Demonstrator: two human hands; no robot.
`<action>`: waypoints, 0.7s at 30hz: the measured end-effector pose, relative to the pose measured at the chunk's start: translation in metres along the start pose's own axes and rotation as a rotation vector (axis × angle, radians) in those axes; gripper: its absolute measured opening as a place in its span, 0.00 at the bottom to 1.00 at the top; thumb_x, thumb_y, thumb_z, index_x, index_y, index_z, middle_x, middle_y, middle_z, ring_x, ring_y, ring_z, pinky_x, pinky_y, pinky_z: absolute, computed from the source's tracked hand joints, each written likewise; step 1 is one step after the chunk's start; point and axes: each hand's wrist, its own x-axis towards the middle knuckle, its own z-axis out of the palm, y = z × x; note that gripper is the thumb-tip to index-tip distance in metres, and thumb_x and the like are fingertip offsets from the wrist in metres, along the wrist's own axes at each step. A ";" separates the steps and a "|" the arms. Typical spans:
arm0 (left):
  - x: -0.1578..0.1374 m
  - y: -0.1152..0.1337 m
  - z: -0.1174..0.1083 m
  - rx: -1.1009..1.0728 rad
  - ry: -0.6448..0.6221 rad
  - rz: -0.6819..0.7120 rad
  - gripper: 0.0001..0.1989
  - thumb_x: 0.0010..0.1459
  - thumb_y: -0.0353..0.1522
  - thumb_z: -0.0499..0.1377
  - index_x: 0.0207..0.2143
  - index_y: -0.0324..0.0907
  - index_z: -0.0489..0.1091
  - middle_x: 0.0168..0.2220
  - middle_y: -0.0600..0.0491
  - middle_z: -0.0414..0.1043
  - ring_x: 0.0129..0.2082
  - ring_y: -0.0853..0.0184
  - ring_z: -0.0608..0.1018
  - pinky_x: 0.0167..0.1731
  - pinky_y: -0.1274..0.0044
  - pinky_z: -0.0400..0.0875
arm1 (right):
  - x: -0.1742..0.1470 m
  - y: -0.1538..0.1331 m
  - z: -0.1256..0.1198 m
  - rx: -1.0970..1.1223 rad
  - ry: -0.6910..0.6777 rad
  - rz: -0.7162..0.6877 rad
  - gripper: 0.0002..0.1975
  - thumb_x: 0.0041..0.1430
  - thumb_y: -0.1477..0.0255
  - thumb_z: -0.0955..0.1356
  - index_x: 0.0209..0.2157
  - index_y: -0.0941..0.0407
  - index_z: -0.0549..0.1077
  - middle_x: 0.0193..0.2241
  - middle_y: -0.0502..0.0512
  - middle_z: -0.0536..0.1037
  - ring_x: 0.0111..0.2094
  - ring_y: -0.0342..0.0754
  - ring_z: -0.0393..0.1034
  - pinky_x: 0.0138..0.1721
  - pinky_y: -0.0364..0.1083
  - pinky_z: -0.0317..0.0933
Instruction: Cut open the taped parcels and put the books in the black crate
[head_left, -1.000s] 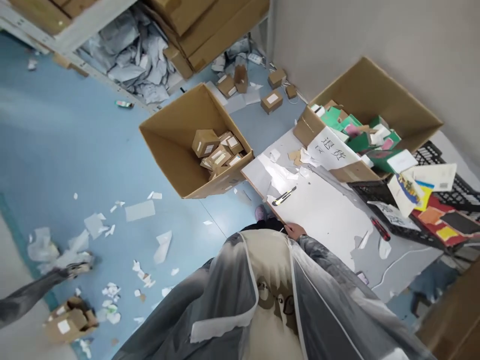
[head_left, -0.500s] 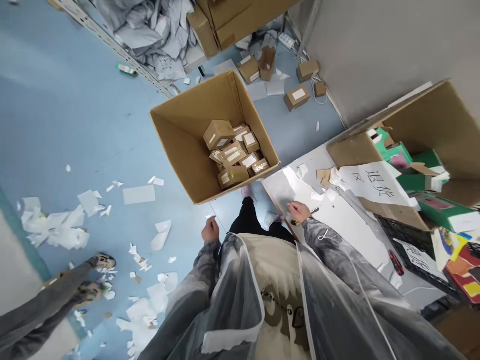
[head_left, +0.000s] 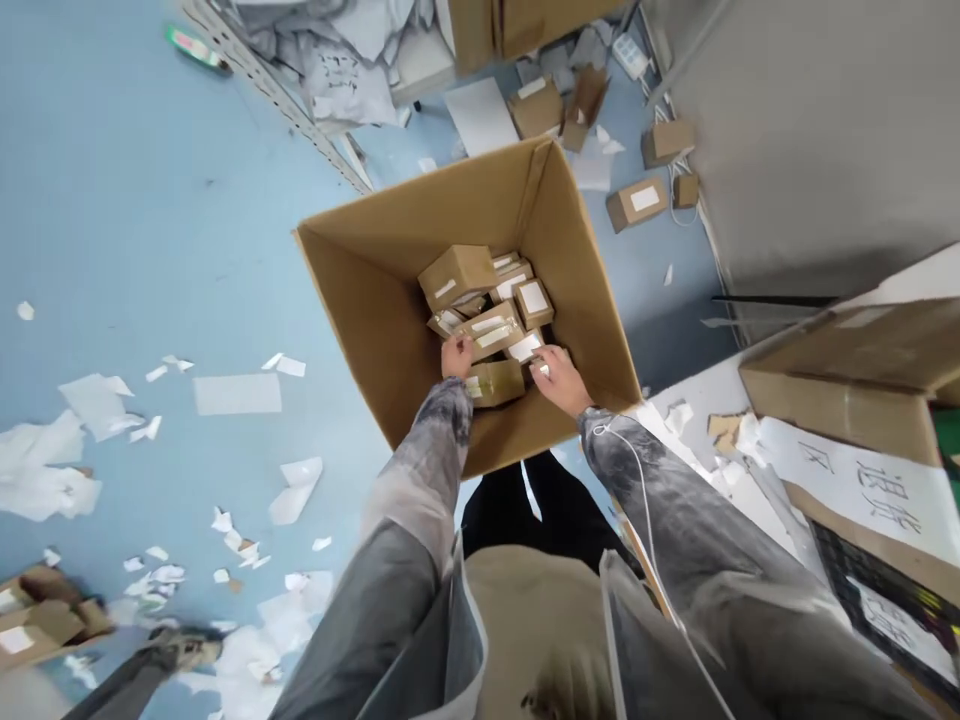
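Observation:
A large open cardboard box (head_left: 367, 300) stands in front of me, with several small brown cartons inside. Into it reaches my left hand (head_left: 457, 356), its fingers loosely bent, at the near end of a taped carton (head_left: 491, 330) with a white label. My right hand (head_left: 561, 380) is over the cartons on the right side, fingers stretched and apart, partly covering a small carton. Between my hands lies another carton (head_left: 496, 384). A larger carton (head_left: 457, 277) rests tilted at the back of the pile. Neither hand visibly grips anything.
Small cartons (head_left: 637, 203) and a power strip (head_left: 631, 57) lie on the floor by the wall. At right stands a box with a handwritten paper sign (head_left: 862, 485). Paper scraps (head_left: 296, 490) litter the blue floor at left, near another person's shoe (head_left: 187, 650).
Both hands have moved forward and down from beside my body into the large box. My view has shifted closer over it. Another person's legs have moved toward the lower left.

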 end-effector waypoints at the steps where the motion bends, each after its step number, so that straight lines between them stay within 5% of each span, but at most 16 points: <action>1: 0.017 -0.004 0.007 0.044 0.001 -0.068 0.25 0.76 0.39 0.66 0.68 0.36 0.80 0.68 0.31 0.82 0.72 0.47 0.81 0.77 0.62 0.69 | 0.017 0.006 0.011 -0.016 -0.030 0.029 0.25 0.79 0.63 0.69 0.71 0.54 0.80 0.72 0.68 0.77 0.73 0.65 0.74 0.81 0.62 0.66; 6: 0.097 -0.037 0.024 0.124 -0.005 -0.240 0.36 0.77 0.42 0.69 0.77 0.30 0.71 0.79 0.21 0.70 0.83 0.38 0.71 0.83 0.56 0.60 | 0.097 0.051 0.063 -0.097 -0.093 0.117 0.36 0.76 0.62 0.71 0.81 0.53 0.72 0.78 0.68 0.72 0.79 0.68 0.68 0.84 0.66 0.61; 11: 0.192 -0.080 0.033 0.037 0.056 -0.199 0.35 0.80 0.41 0.68 0.78 0.29 0.69 0.79 0.25 0.72 0.84 0.41 0.71 0.84 0.60 0.61 | 0.191 0.108 0.103 -0.193 -0.113 0.102 0.48 0.75 0.59 0.73 0.88 0.62 0.61 0.86 0.75 0.60 0.86 0.74 0.56 0.88 0.69 0.52; 14: 0.238 -0.101 0.037 -0.022 0.094 -0.272 0.42 0.81 0.46 0.68 0.84 0.29 0.63 0.84 0.25 0.65 0.87 0.44 0.67 0.86 0.62 0.59 | 0.235 0.142 0.114 -0.230 -0.173 0.139 0.52 0.74 0.56 0.74 0.89 0.63 0.58 0.87 0.77 0.58 0.86 0.77 0.56 0.87 0.71 0.54; 18: 0.255 -0.118 0.036 -0.121 0.085 -0.303 0.55 0.78 0.55 0.70 0.89 0.30 0.55 0.87 0.23 0.57 0.90 0.44 0.61 0.87 0.59 0.55 | 0.266 0.169 0.105 -0.233 -0.199 0.185 0.52 0.71 0.54 0.76 0.88 0.57 0.63 0.86 0.72 0.64 0.84 0.75 0.62 0.85 0.70 0.60; 21: 0.261 -0.127 0.032 -0.229 0.115 -0.231 0.58 0.76 0.61 0.69 0.88 0.31 0.57 0.84 0.21 0.63 0.86 0.39 0.67 0.82 0.54 0.67 | 0.302 0.173 0.106 -0.090 -0.100 0.142 0.42 0.75 0.51 0.74 0.82 0.54 0.73 0.80 0.67 0.75 0.80 0.69 0.70 0.85 0.65 0.62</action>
